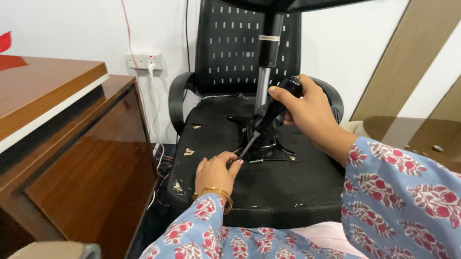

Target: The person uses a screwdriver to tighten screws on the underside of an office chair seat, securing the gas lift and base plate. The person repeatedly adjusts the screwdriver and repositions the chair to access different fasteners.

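Right hand (311, 109) closed round screwdriver (271, 115); left hand (216, 171) open, flat on seat (288, 183). I fear tip slips off plate (264, 146), jabs left fingers.

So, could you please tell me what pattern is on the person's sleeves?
Light blue sleeves with red and white floral print, clearest in the head view.

An upturned office chair (252, 164) was seen lying with the black underside of its seat facing up. A black-handled screwdriver (271, 113) was gripped by the right hand (309, 114) — its tip angled down at the metal mounting plate (264, 146). The left hand (216, 173) was rested flat on the seat base, fingertips beside the tip — a wooden desk (51, 125) stood to the left.
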